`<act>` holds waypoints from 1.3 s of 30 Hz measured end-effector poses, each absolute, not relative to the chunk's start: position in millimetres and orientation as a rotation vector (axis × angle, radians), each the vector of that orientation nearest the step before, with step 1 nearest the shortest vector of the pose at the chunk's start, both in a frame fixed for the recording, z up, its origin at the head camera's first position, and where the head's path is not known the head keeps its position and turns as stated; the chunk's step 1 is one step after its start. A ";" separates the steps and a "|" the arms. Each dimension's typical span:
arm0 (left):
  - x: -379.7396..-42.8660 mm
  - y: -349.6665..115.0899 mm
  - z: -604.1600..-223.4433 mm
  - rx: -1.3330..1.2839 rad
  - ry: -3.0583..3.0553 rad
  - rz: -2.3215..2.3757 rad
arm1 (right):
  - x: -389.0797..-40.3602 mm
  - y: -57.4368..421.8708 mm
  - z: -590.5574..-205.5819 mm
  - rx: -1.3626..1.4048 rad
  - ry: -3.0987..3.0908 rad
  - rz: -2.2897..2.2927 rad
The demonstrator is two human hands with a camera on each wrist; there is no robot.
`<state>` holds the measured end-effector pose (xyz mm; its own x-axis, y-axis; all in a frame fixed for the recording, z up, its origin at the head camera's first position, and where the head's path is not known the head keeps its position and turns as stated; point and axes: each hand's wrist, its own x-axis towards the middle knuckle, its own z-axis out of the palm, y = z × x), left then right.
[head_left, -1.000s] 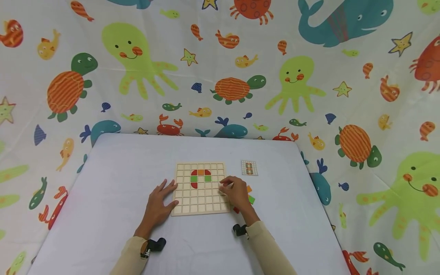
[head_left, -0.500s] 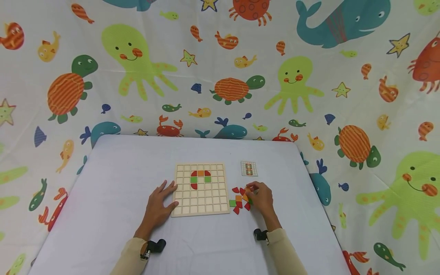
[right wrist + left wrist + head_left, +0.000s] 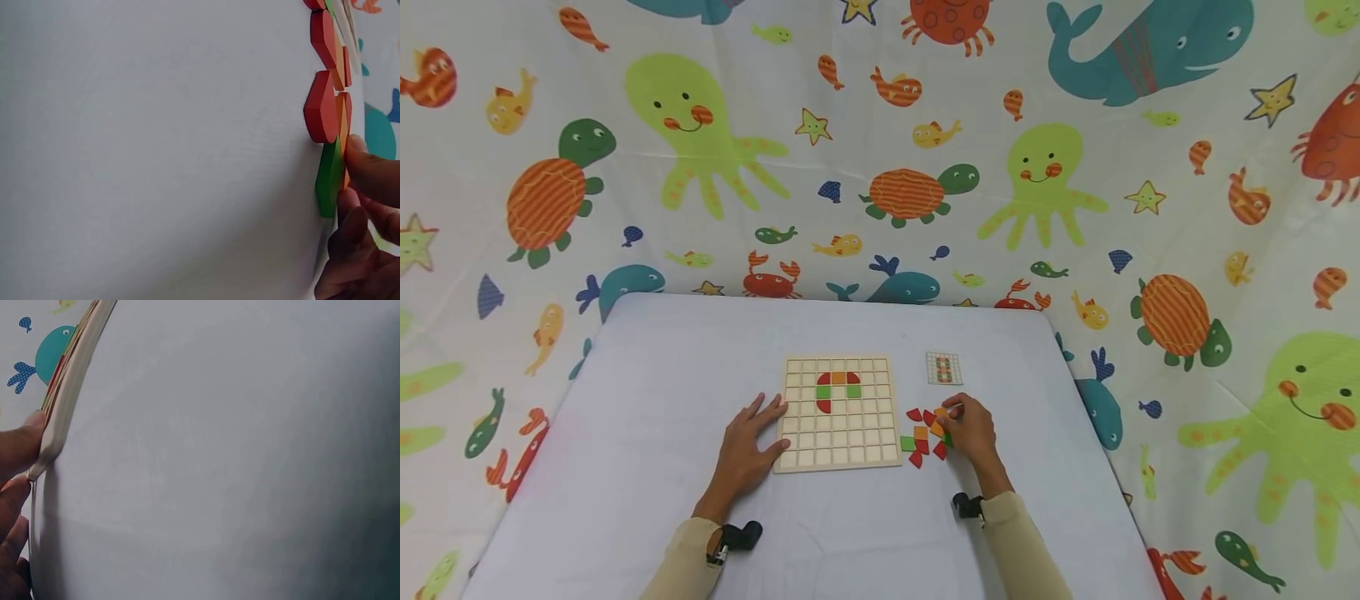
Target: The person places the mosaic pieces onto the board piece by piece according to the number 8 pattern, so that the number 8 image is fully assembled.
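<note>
A square wooden grid board (image 3: 838, 437) lies on the table. In its upper part sit red quarter-round tiles (image 3: 824, 407), green square tiles and one orange square tile (image 3: 838, 378). My left hand (image 3: 744, 450) rests along the board's left edge, fingers spread, thumb near the lower corner. To the right of the board is a small pile of loose red, orange and green tiles. There my right hand (image 3: 972, 428) pinches an orange tile (image 3: 942, 413) between thumb and fingers. The right wrist view shows a green tile (image 3: 329, 181) just beside the fingertips.
A small card (image 3: 943, 367) printed with a grid and coloured pattern lies behind the pile. White cloth (image 3: 655, 400) covers the table. A curtain (image 3: 880, 125) printed with sea animals hangs behind its far edge.
My right hand has moved from the board's right edge rightward to the loose tiles, uncovering part of the pile. My left hand stays at the board, and the tiles on it look unchanged.
</note>
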<state>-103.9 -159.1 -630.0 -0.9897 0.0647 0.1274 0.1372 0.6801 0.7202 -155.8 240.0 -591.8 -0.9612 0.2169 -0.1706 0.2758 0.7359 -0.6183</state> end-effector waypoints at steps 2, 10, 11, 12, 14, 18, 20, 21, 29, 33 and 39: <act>-104.3 -159.2 -629.9 -0.158 -2.798 -1.209 | -157.2 239.3 -590.9 0.416 2.830 -1.047; -103.3 -159.9 -628.8 -0.166 -2.790 -1.204 | -157.8 230.9 -587.9 0.404 2.858 -1.169; -103.1 -159.8 -628.9 -0.165 -2.788 -1.205 | -157.8 228.0 -587.2 0.387 2.866 -1.203; -102.9 -159.8 -628.9 -0.166 -2.785 -1.205 | -158.1 224.4 -585.9 0.366 2.869 -1.245; -102.5 -159.9 -629.1 -0.167 -2.780 -1.207 | -159.7 215.4 -583.6 0.324 2.869 -1.319; -102.1 -159.4 -629.8 -0.167 -2.783 -1.211 | -165.0 195.1 -578.7 0.218 2.854 -1.407; -102.3 -158.9 -630.2 -0.165 -2.787 -1.214 | -168.2 184.8 -577.1 0.147 2.840 -1.427; -102.3 -158.8 -630.1 -0.164 -2.789 -1.212 | -170.0 179.5 -576.5 0.104 2.838 -1.435; -103.1 -158.3 -628.9 -0.177 -2.784 -1.202 | -179.0 133.6 -580.6 -0.098 2.728 -1.442; -103.4 -158.3 -629.1 -0.176 -2.781 -1.206 | -178.6 110.6 -586.0 -0.071 2.692 -1.421; -103.5 -158.6 -629.6 -0.170 -2.782 -1.200 | -176.0 87.8 -591.1 -0.034 2.735 -1.282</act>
<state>-103.5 -158.6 -629.6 -0.9881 0.0600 0.1418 0.1443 0.6817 0.7172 -176.0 87.8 -591.1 -0.9924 -0.0715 -0.0999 0.0311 0.6407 -0.7672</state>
